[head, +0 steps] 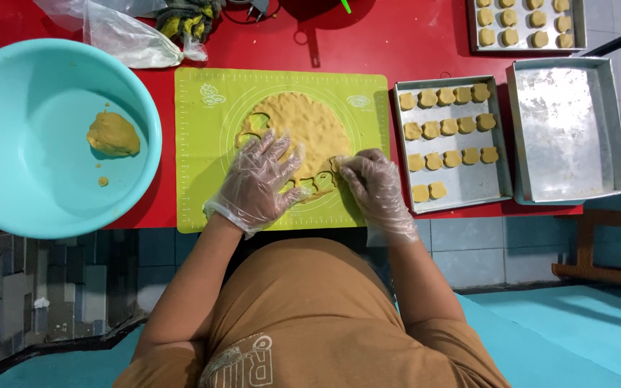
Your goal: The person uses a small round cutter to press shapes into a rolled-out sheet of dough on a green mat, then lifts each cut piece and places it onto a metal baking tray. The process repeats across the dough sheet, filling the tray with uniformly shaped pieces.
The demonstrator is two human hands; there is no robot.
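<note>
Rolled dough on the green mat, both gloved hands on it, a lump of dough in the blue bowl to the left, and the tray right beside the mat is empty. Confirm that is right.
One detail is wrong. The tray right beside the green mat is not empty: the head view shows rows of cut dough pieces on it. The empty one is the larger tray further right. The rest holds: left hand and right hand on the rolled dough, lump of dough in the blue bowl.

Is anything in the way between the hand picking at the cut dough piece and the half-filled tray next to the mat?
Nothing visible. The right hand touches the cut piece on the green mat; the half-filled tray lies just right of it, its near corner bare.
</note>
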